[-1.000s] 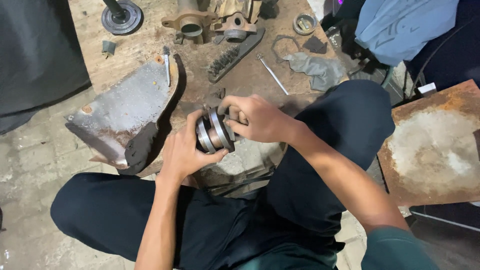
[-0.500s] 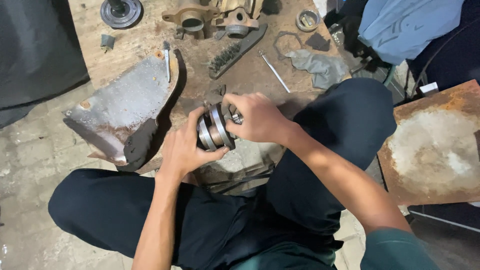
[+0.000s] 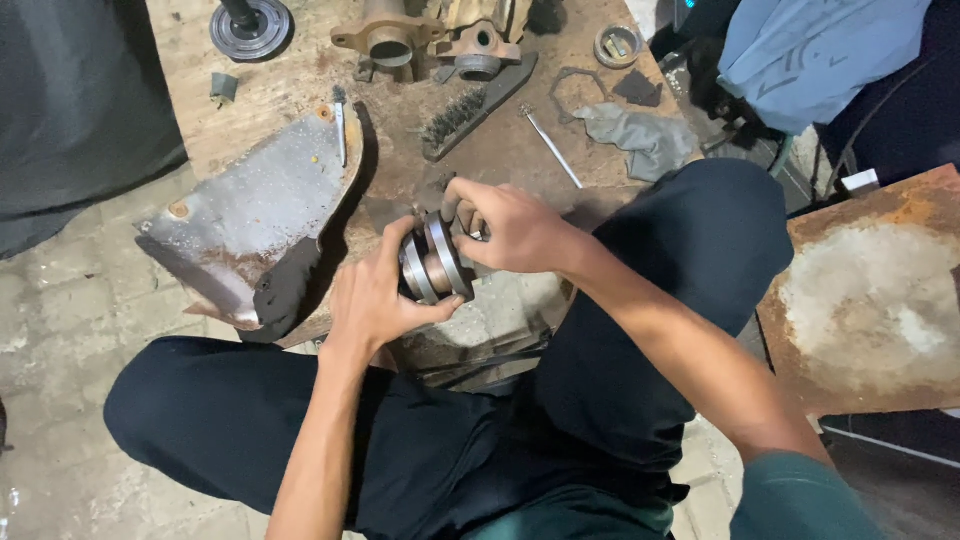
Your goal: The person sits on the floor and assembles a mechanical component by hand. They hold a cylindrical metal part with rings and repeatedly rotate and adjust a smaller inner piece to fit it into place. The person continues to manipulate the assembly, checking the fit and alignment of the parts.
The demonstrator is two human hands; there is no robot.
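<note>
The left hand (image 3: 375, 300) and right hand (image 3: 510, 230) cover the ends and far side of the grooved metal part (image 3: 435, 262), so its end faces and whatever the right fingertips pinch cannot be made out. The round black disc (image 3: 250, 22) and the rusty cast housing (image 3: 390, 30) are cut by the top edge. The rusty plate (image 3: 870, 300) runs off the right edge; the small round tin (image 3: 617, 45) shows contents too small to identify.

Both hands, left (image 3: 375, 300) and right (image 3: 510, 228), curl closed together.
</note>
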